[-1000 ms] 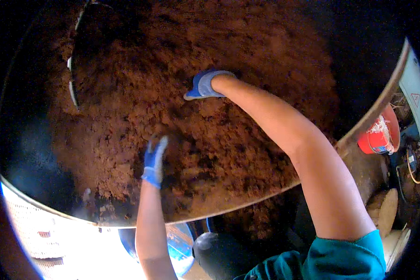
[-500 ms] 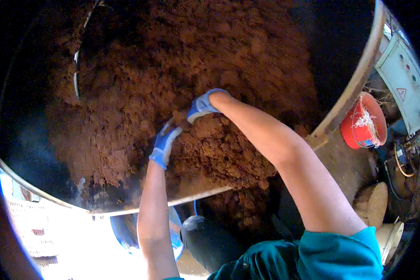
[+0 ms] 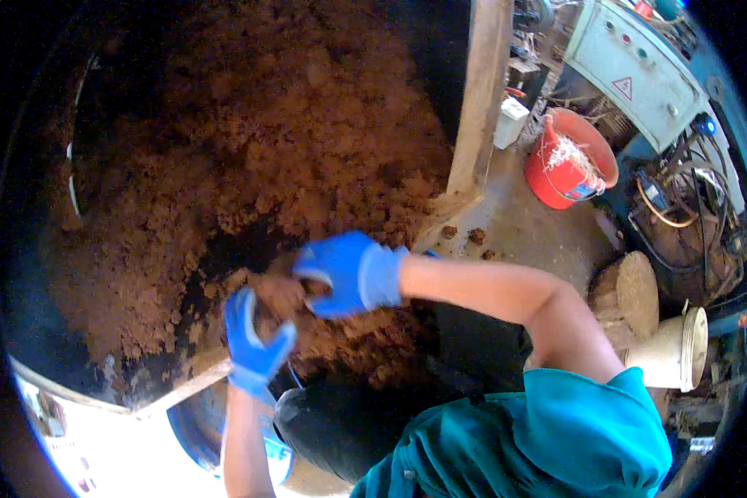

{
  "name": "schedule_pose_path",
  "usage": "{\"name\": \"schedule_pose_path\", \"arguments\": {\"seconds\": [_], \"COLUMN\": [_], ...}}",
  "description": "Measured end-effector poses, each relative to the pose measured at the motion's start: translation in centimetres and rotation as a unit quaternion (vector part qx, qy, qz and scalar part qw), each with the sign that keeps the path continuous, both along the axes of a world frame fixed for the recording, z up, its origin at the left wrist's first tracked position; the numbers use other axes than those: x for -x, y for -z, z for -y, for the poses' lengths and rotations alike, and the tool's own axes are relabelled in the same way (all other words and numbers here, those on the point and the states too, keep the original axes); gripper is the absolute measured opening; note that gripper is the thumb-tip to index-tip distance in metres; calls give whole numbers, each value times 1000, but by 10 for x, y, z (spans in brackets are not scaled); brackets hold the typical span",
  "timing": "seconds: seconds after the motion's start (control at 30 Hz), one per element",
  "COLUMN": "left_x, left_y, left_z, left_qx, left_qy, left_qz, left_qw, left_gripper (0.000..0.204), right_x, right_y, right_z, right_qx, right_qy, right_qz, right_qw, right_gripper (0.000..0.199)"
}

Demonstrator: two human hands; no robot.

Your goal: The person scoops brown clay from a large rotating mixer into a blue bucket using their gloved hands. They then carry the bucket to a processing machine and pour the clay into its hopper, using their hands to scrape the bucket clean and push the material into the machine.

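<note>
- Centrally, a brown clump [image 3: 279, 292] sat between the two gloved hands, its edges blurred.
- The left hand [image 3: 256, 344] was wide, its thumb well apart from the fingers in a C that faced the clump; whether it touched was unclear.
- The right hand [image 3: 349, 270] was curled, its fingertips by the clump's right side; blur made it impossible to tell whether it gripped.
- Both hands were over the near part of a crumbly brown heap [image 3: 299, 108], close to a dark hollow [image 3: 232, 253] in it.
- The heap lay in a dark container with a pale rim [image 3: 477, 108].
- Right of the rim, crumbs [image 3: 476, 236] lay on the floor [image 3: 556, 249].
- Beyond them stood a red bucket [image 3: 549, 176] with pale shreds [image 3: 568, 153] in it, near a pale green panel [image 3: 627, 75].
- Closer to the person, a log [image 3: 637, 295] was just beside a white pail [image 3: 664, 353].
</note>
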State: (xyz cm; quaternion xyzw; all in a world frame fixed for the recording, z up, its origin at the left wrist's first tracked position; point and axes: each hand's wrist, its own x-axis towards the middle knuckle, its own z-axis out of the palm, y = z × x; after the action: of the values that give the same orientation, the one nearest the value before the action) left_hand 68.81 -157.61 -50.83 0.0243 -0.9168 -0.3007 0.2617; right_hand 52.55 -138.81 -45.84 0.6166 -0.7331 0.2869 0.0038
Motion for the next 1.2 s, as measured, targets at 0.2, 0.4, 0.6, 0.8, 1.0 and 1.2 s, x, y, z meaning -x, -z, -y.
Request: {"name": "schedule_pose_path", "arguments": {"seconds": [0.2,0.4,0.6,0.8,1.0,1.2], "left_x": [-50,-6,105,270,410,442], "left_y": [-19,-35,-61,-91,-94,-113], "left_z": [-70,-10,53,53,89,86], "left_qx": [106,6,6,77,-231,-200], "left_qy": [156,24,-49,-81,111,81], "left_qz": [212,76,55,17,-32,-12], "left_qw": [959,997,997,994,966,976], "left_gripper": [49,53,68,83,103,91], "right_x": [-43,67,249,334,369,385], "right_y": [40,-65,-134,-160,-140,-111], "right_z": [-72,-23,53,80,92,83], "right_qx": [-113,86,113,127,110,193], "right_qy": [-185,105,494,529,512,576], "right_qz": [31,-25,-35,126,117,90], "right_qw": [976,990,862,830,844,789], "right_gripper": [36,44,77,76,77,76]}}
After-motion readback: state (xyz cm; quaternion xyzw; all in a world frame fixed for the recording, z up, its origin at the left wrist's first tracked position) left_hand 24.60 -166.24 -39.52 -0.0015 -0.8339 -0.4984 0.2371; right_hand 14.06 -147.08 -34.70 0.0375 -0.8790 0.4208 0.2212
